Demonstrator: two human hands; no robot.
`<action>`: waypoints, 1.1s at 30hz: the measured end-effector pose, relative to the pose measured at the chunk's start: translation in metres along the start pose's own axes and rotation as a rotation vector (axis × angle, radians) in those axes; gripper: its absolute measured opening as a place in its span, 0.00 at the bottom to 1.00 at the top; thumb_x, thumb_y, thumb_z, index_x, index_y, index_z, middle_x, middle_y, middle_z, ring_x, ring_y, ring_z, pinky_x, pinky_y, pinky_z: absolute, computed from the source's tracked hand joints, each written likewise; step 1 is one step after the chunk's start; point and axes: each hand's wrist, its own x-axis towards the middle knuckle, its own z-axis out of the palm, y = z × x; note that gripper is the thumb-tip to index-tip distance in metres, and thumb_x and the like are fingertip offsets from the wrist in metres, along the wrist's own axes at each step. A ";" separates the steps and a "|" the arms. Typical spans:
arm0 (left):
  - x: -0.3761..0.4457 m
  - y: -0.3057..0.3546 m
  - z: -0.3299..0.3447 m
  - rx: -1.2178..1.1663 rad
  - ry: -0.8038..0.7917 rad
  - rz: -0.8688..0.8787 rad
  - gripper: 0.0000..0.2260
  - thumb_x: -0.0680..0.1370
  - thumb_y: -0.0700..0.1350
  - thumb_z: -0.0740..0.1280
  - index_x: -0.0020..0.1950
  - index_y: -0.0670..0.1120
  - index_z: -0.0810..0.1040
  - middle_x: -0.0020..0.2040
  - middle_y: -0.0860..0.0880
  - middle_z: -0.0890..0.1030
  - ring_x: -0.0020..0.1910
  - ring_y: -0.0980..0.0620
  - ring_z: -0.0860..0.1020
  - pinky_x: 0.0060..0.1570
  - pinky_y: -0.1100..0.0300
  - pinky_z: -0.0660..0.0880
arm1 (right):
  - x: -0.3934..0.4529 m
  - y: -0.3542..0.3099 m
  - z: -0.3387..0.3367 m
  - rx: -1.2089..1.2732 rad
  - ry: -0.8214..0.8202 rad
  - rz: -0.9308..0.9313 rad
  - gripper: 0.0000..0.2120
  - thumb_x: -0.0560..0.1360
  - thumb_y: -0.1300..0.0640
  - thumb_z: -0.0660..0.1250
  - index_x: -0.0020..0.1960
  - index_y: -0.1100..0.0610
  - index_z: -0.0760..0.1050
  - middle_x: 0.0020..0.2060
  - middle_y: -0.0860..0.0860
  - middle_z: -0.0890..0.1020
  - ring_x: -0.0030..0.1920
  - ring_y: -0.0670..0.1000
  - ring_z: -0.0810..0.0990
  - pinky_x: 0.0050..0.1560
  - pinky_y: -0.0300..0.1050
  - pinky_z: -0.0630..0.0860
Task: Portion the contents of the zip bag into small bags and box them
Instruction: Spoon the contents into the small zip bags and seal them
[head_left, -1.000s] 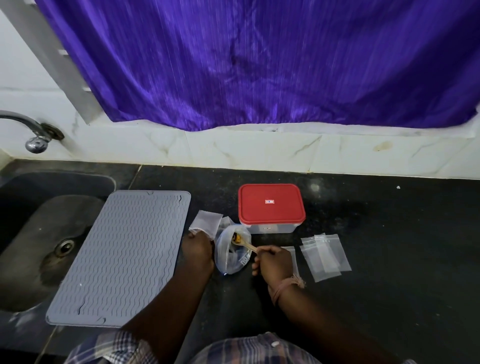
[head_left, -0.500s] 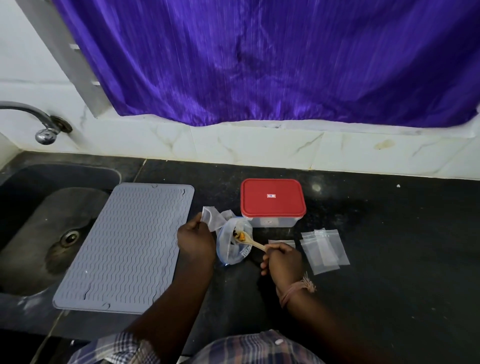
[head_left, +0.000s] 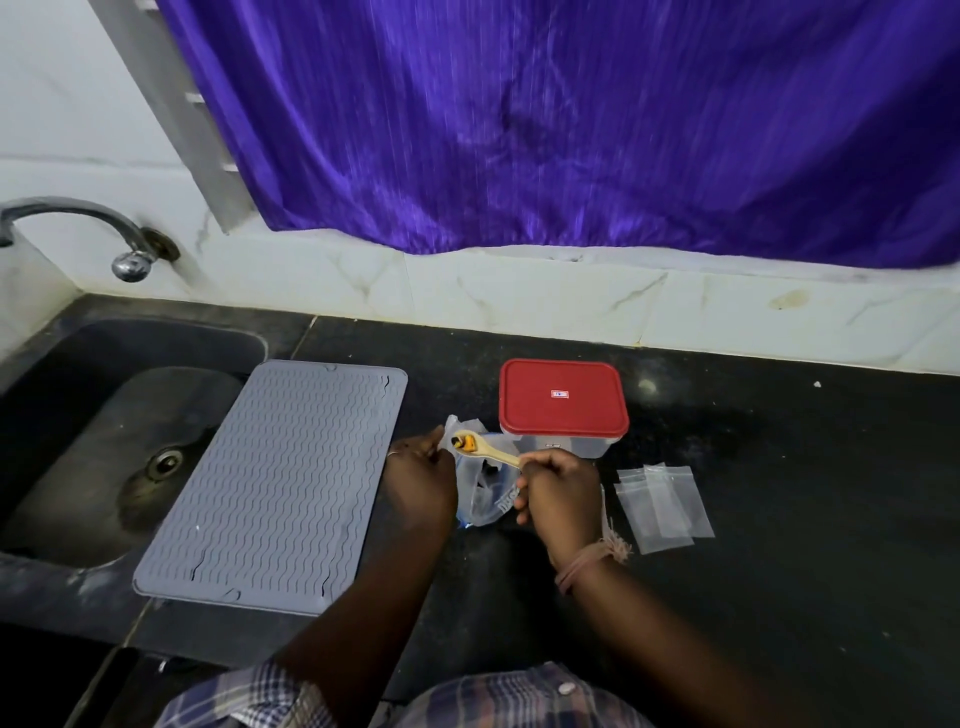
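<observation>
A clear zip bag (head_left: 485, 493) with dark and orange contents stands on the black counter between my hands. My right hand (head_left: 558, 488) grips a wooden spoon (head_left: 485, 451) whose bowl carries a few orange and black pieces, lifted above the zip bag's mouth. My left hand (head_left: 421, 480) pinches a small clear bag (head_left: 457, 423) right beside the spoon bowl. Just behind stands a clear box with a red lid (head_left: 562, 402), shut. A few empty small bags (head_left: 662, 506) lie flat to the right.
A grey ribbed mat (head_left: 280, 483) lies left of my hands, partly over the dark sink (head_left: 104, 441). A tap (head_left: 124, 249) sticks out at the far left. White tiles and a purple curtain (head_left: 571, 130) back the black counter (head_left: 805, 493).
The spoon has come up out of the zip bag and moved left toward the small bag in my left hand. The camera view has shifted right and down.
</observation>
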 end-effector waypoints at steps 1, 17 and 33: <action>-0.003 0.005 -0.001 -0.031 -0.010 -0.005 0.14 0.74 0.42 0.67 0.58 0.47 0.86 0.51 0.52 0.87 0.50 0.55 0.84 0.56 0.49 0.82 | 0.001 0.001 0.002 -0.015 0.005 -0.005 0.11 0.75 0.65 0.64 0.37 0.56 0.81 0.27 0.55 0.80 0.25 0.54 0.77 0.28 0.48 0.77; -0.009 0.017 -0.006 -0.379 0.001 -0.240 0.10 0.79 0.38 0.69 0.59 0.47 0.83 0.50 0.53 0.85 0.48 0.61 0.82 0.45 0.65 0.78 | 0.015 0.018 0.019 -1.056 -0.271 -0.982 0.28 0.60 0.62 0.80 0.59 0.58 0.81 0.47 0.53 0.82 0.43 0.53 0.83 0.39 0.44 0.82; -0.010 0.020 0.009 -0.125 0.065 -0.504 0.13 0.83 0.46 0.60 0.60 0.39 0.77 0.55 0.40 0.82 0.55 0.40 0.82 0.61 0.45 0.78 | 0.017 0.026 -0.030 -0.371 0.160 -0.523 0.04 0.74 0.60 0.69 0.43 0.52 0.76 0.36 0.45 0.81 0.38 0.45 0.80 0.38 0.45 0.77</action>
